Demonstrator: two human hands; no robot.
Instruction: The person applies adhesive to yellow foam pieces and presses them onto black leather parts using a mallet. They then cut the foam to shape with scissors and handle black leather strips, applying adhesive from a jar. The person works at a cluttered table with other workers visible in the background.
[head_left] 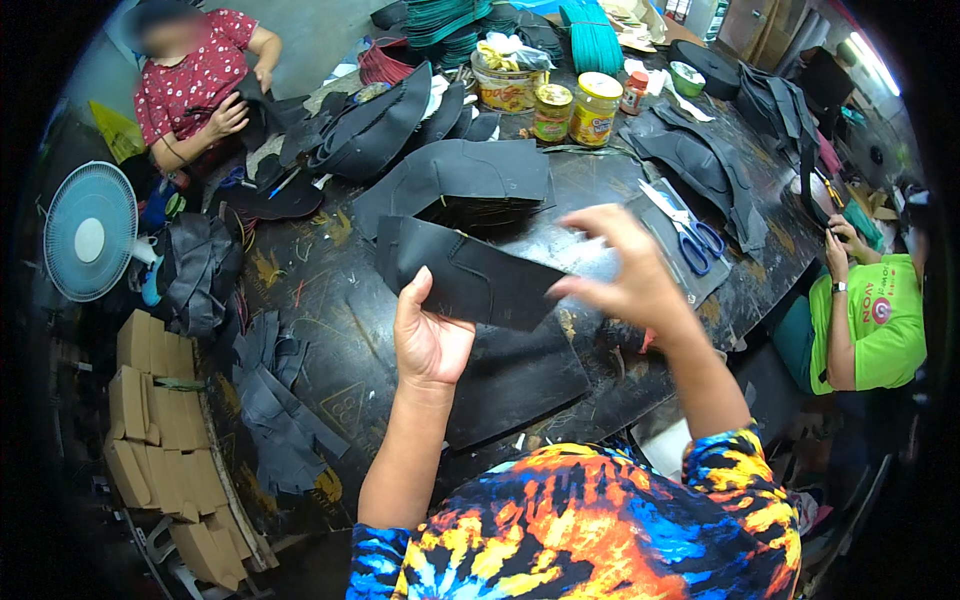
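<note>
Here, the black sheet piece (470, 280) is held up above the dark tabletop (330, 310), just in front of a stack of similar black cut pieces (460, 180). The left hand (430, 335) grips the piece's lower left edge, thumb on the near face and fingers behind it. The right hand (625, 275) is at the piece's right end, fingertips pinching or just touching its edge (motion blur; cannot tell whether the grip is closed). Both forearms come up from a bright tie-dye shirt (590, 530).

Relative to the held piece:
- Right of it, blue-handled scissors (690, 235) lie on the tabletop.
- Beyond it, past the stack, two yellow-lidded jars (575, 105) stand beside a round tin (507, 85) with a plastic bag in it.
- Far beyond, green cord bundles (590, 35).
- Left and below, loose black offcuts (275, 400) hang over the tabletop edge; further left, stacked cardboard pieces (160, 420) and a small blue fan (90, 230).
- Upper left, a person in a red patterned top (195, 75) handles black material.
- Far right, a person in a green shirt (880, 320) sits at the tabletop edge.
</note>
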